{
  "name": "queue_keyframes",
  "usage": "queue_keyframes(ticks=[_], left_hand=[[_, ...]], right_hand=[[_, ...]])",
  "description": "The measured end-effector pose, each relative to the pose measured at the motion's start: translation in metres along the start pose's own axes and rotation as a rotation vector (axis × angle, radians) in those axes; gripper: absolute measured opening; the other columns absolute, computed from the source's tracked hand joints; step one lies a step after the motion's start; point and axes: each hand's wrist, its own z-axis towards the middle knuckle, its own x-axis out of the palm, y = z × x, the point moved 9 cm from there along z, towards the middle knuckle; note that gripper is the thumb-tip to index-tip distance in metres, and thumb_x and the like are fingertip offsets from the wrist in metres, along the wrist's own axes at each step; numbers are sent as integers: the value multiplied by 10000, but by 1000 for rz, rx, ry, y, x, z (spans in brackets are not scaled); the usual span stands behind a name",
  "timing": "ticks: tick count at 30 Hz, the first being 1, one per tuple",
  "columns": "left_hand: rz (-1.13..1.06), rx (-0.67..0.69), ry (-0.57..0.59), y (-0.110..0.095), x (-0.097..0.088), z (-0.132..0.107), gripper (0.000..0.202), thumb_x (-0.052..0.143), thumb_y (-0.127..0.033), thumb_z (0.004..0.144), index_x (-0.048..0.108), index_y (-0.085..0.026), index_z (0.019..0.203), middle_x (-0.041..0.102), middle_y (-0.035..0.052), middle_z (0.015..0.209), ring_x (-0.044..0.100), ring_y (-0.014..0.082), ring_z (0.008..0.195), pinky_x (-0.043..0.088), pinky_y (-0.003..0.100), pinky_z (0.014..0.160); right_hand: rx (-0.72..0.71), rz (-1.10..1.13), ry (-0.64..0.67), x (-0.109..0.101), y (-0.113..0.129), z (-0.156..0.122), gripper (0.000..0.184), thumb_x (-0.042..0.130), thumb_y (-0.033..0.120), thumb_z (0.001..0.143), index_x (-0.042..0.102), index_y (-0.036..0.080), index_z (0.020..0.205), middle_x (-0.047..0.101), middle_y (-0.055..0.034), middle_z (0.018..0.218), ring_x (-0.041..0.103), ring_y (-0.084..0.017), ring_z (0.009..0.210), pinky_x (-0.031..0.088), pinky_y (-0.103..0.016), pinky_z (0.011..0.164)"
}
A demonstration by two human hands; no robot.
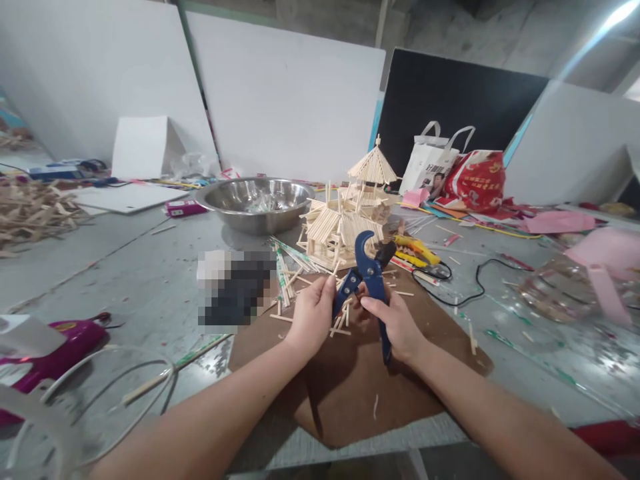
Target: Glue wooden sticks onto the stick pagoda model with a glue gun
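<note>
My right hand (397, 327) is wrapped round the long handle of a blue pipe cutter (375, 283) with a hooked jaw, its jaws spread. The cutter's other blue arm reaches toward my left hand (313, 313), whose thumb and fingers are pinched together. A thin wooden stick (336, 267) pokes up from those left fingertips; whether they also touch the cutter I cannot tell. Below and between both hands, short cut sticks (343, 323) lie on a brown board (350, 400). Just beyond stands a pavilion model (345, 230) built of round sticks, with a pointed roof tower.
A steel basin (255, 207) with clear plastic inside stands behind left. Yellow-handled pliers (415, 250) and a black cord lie right. A magenta glue gun (65, 347) with a pale cable is at left. Bags (475, 180) stand back right, a clear jar (560, 287) nearer.
</note>
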Motion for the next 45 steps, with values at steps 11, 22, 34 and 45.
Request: queue_keyframes(ticks=[11, 22, 34, 45], left_hand=[[37, 136, -36, -15, -11, 3, 373, 343, -435, 791, 473, -166, 568, 455, -31, 494, 419, 92, 491, 333, 212, 500], [120, 129, 48, -15, -9, -1, 376, 333, -428, 800, 391, -172, 531, 368, -52, 455, 341, 71, 440, 285, 201, 450], [225, 218, 166, -24, 2, -7, 382, 316, -410, 811, 384, -169, 523, 355, -55, 458, 346, 71, 454, 286, 196, 473], [155, 212, 233, -14, 12, -7, 337, 336, -402, 790, 447, -162, 580, 378, -38, 500, 326, 77, 476, 279, 189, 443]], right_hand=[[67, 184, 294, 24, 6, -8, 317, 485, 133, 547, 604, 220, 828, 645, -20, 814, 563, -199, 882, 444, -319, 712], [-363, -560, -112, -41, 63, -6, 277, 461, 212, 625, 541, 183, 889, 586, -57, 812, 556, -214, 809, 419, -394, 769], [-506, -1396, 15, -14, 45, -1, 538, 433, 120, 587, 393, 106, 1123, 517, -142, 1076, 477, -238, 987, 360, -385, 866], [-429, -1371, 253, 5, 24, -8, 565, 448, 105, 576, 381, 144, 1136, 508, -113, 1110, 459, -214, 1009, 331, -364, 882]])
